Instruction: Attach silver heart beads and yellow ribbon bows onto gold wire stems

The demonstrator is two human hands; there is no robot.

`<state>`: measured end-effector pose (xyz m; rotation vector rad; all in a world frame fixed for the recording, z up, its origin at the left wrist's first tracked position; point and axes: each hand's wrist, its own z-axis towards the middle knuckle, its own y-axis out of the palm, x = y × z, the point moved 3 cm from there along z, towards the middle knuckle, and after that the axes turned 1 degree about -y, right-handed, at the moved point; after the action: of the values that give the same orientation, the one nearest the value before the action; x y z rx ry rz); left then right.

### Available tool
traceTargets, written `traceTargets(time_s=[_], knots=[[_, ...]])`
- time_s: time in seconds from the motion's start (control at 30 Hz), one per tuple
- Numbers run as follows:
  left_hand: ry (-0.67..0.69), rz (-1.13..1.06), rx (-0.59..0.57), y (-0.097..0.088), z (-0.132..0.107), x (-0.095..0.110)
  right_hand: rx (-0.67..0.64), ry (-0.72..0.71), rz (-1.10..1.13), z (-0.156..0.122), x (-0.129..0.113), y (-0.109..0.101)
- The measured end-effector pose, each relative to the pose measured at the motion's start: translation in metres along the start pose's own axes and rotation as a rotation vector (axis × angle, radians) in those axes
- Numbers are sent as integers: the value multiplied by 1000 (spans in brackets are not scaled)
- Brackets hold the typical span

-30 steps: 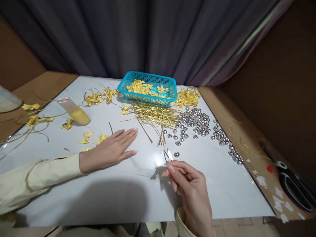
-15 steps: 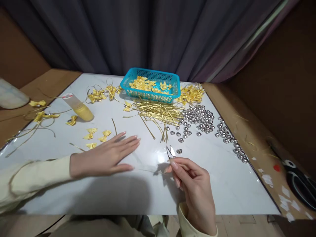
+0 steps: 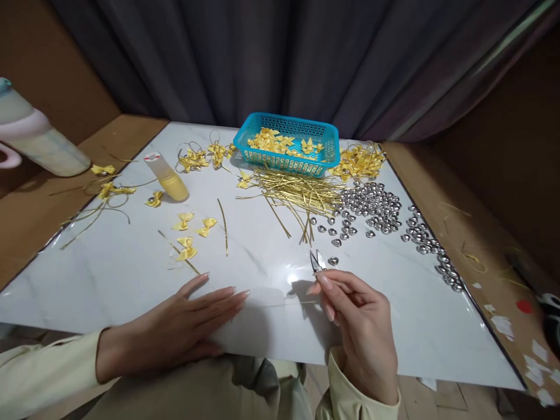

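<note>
My left hand point(image 3: 184, 321) rests at the table's front with its fingers stretched out and nothing gripped in it. Between thumb and fingers, my right hand point(image 3: 361, 312) pinches small thread snips point(image 3: 318, 262); their blades point away from me, slightly apart. A thin pale strand point(image 3: 280, 304) runs between the two hands, and I cannot tell whether either one holds it. Just beyond the left hand lie yellow ribbon bows point(image 3: 187, 249) and a gold cord piece point(image 3: 226, 227). One silver heart-shaped bead point(image 3: 333, 261) sits beside the snips' blades.
A blue basket point(image 3: 286, 160) holds yellow bows at the back. Before it are gold cords point(image 3: 297, 192), with silver beads point(image 3: 371, 204) to the right. At left stand a glue bottle point(image 3: 172, 184) and a tumbler point(image 3: 48, 146). Black-handled scissors point(image 3: 552, 309) lie far right.
My left hand has drawn back toward the front edge, uncovering the bows and cord pieces. The right hand still holds the snips. The whole view has shifted, showing more of the left side.
</note>
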<state>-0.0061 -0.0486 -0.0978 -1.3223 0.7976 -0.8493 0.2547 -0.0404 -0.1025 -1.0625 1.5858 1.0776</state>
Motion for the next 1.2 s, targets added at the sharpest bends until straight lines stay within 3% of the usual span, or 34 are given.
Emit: traceTargets(time_s=[0.27, 0.57, 0.8, 0.9, 1.07, 1.13, 1.2], knots=[[18, -36, -28, 12, -21, 12, 39, -25, -12, 1, 1, 0], [133, -225, 152, 10, -25, 18, 25, -55, -16, 3, 2, 0], [84, -285, 278, 35, -40, 31, 39, -52, -32, 4, 2, 1], [-81, -430, 331, 29, -40, 32, 39, -54, -43, 4, 3, 1], [-358, -643, 469, -9, -9, 16, 5, -37, -55, 2, 0, 4], [-699, -949, 548, -18, 9, 2, -13, -21, -55, 1, -2, 6], [-873, -1402, 486, -17, 31, -2, -25, -4, -52, 0, -3, 7]])
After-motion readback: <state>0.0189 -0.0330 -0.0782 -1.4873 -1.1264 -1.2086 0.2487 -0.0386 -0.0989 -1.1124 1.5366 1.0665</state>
